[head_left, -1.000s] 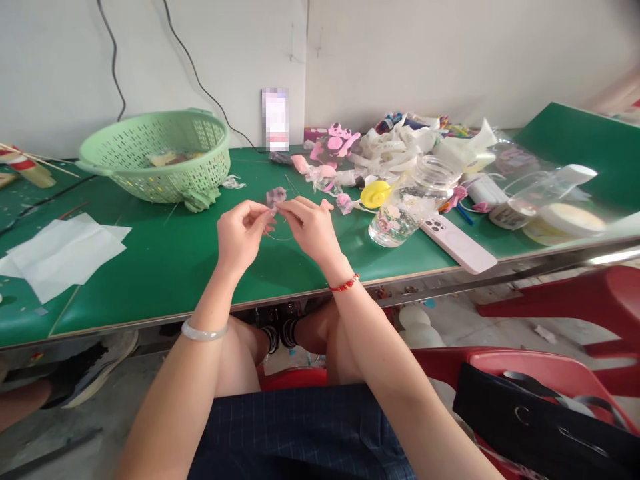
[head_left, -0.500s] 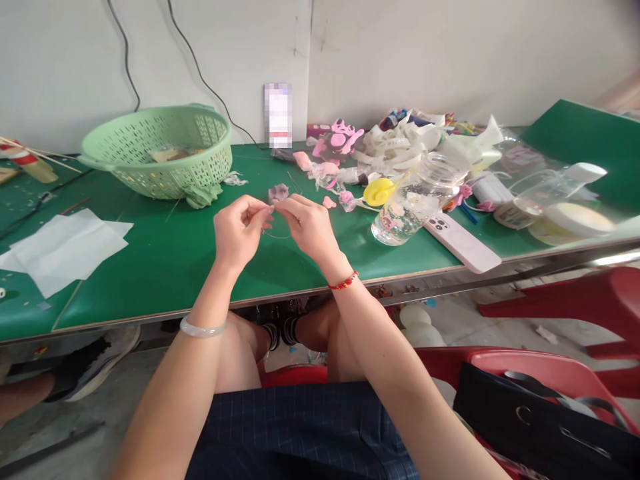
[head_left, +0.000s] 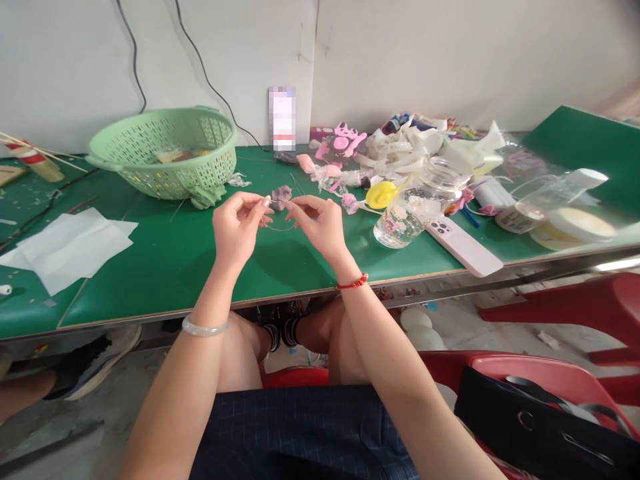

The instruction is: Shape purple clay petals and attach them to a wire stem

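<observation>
Holding a thin strand (head_left: 283, 229) over the green surface (head_left: 165, 267), before a purplish lump (head_left: 281, 193) — pinched in the left hand (head_left: 236, 225), unclear whether clamped in the right hand (head_left: 323, 225) — and liable to slip or kink if tugged unevenly.

I see green basket (head_left: 175, 176) at ten o'clock on worktop (head_left: 160, 267), white sheets (head_left: 83, 247) at nine, pale phone (head_left: 470, 250) at three, black bag (head_left: 543, 433) at four.
</observation>
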The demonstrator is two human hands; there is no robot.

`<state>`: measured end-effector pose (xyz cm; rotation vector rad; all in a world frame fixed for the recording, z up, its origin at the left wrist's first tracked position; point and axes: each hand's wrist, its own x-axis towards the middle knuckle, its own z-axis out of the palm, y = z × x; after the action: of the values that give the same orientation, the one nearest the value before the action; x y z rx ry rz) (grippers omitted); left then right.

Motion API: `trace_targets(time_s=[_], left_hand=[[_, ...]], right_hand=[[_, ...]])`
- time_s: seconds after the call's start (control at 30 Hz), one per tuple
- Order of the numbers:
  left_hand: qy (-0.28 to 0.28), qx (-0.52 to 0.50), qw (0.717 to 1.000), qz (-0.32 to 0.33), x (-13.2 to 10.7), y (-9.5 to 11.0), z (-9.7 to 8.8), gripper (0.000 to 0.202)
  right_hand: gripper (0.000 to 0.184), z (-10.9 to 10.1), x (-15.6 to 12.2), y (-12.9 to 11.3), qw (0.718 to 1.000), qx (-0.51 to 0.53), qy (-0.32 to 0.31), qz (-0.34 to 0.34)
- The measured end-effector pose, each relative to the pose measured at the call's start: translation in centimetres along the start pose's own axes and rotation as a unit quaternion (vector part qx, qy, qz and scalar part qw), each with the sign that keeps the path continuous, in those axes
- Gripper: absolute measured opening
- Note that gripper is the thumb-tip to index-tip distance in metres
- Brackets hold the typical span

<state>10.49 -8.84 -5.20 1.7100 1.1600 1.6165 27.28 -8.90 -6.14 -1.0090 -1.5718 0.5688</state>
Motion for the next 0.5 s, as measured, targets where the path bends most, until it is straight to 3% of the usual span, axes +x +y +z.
trace_targets(time_s=[0.13, 0.23, 0.4, 0.5], left_hand=[[-0.033, 0.026, 0.999, 0.008, -0.2, 0.1, 0.1, 0.033], [-0.050, 0.086, 0.994, 0.054, -0.3, 0.3, -0.1, 0.030], [-0.063, 0.238, 0.950, 0.194, -0.2, 0.2, -0.6, 0.023], [-0.075, 0.301, 0.924, 0.223, 0.0, 0.1, -0.8, 0.025]], right_hand=[[0.046, -0.1, 0.1, 0.4, 0.999, 0.047, -0.005, 0.026], [0.049, -0.2, 0.1, 0.2, 0.999, 0.037, -0.005, 0.015], [0.051, -0.3, 0.0, -0.5, 1.000, 0.010, -0.018, -0.009], [0.052, -0.3, -0.1, -0.6, 0.999, 0.001, -0.031, -0.015]])
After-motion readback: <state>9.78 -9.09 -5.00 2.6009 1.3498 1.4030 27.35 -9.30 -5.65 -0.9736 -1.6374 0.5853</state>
